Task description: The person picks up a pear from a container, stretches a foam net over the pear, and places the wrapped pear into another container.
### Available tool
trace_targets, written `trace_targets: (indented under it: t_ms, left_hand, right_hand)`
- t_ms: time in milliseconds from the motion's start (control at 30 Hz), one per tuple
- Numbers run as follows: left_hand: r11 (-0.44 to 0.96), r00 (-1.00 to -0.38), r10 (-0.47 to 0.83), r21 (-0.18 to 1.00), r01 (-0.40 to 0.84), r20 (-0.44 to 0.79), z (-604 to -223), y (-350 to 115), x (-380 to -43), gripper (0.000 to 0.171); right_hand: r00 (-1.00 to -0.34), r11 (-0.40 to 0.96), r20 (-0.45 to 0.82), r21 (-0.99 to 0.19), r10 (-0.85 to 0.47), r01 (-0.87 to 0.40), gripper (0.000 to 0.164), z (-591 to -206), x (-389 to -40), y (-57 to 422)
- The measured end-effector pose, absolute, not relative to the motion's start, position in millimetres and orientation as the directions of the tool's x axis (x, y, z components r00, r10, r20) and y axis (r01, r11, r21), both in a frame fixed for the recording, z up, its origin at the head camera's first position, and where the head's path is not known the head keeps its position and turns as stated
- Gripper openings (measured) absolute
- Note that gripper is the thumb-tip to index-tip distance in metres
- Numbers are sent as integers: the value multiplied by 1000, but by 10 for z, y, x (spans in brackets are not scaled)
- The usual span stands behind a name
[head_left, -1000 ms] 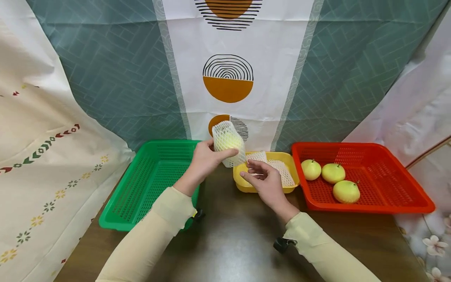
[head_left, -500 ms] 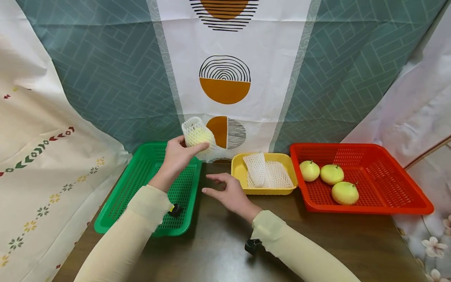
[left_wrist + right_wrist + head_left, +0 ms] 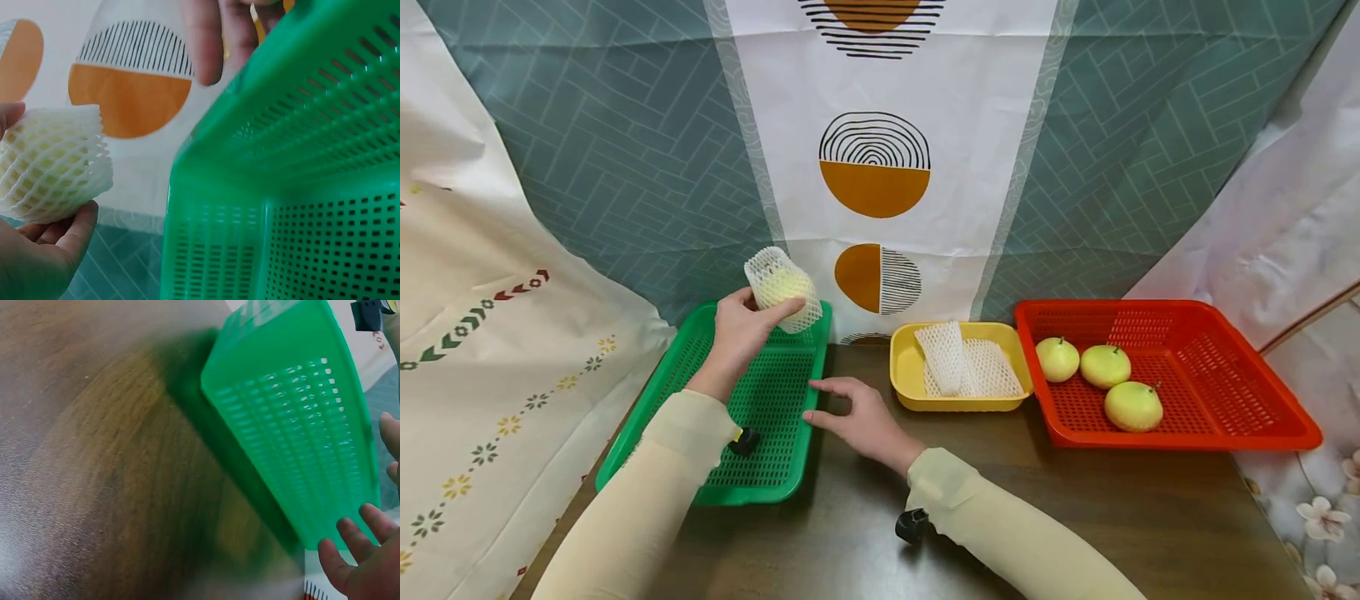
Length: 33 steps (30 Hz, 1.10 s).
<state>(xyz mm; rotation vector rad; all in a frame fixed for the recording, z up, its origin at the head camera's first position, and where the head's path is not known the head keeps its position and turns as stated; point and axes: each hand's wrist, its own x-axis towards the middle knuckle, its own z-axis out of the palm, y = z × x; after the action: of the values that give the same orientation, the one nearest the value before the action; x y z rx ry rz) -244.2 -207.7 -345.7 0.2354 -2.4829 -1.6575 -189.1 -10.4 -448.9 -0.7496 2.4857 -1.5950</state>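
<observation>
My left hand (image 3: 739,335) grips a pale yellow-green pear (image 3: 787,286) wrapped in a white foam net sleeve (image 3: 765,265), held above the back of the green basket (image 3: 758,475). In the left wrist view, thumb and fingers lie round the netted fruit (image 3: 53,162) from both sides. My right hand (image 3: 861,419) holds nothing; its fingers are spread and relaxed, with the tips close to the basket's right rim. The right wrist view shows those fingers (image 3: 357,540) in front of the basket's outer wall (image 3: 294,425).
A small yellow tray (image 3: 910,367) holds white foam nets (image 3: 973,367). Beside it stands a red basket (image 3: 1195,442) with three yellow-green pears (image 3: 1133,407) at its left side. All stand on a dark wooden table (image 3: 1037,492), with a patterned cloth (image 3: 647,150) hanging behind.
My left hand has carried the netted pear leftward, from near the yellow tray to over the green basket. My right hand has moved left from the tray to the basket's right rim.
</observation>
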Motion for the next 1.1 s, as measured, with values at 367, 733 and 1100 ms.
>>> trace_targets:
  t_ms: [367,733,1100]
  left_hand:
    - [389,-964,-264,916,-99,8,-3588,-2318,-2588,82]
    - [518,-965,-245,829,-209,-89,-3916,-2512,-2709,92]
    - [625,-985,-69,762,-168,-160,-4248,-2645,-2818,84]
  right_hand:
    - [-865,321,193,-873,-463,-367,42,-4561,-1895,-130]
    - [-866,321,157,-885,-475,-336,42,-4567,-1865,-111]
    - [-875,333,142,-887,-463,-320,43,-4591,-1877,-100]
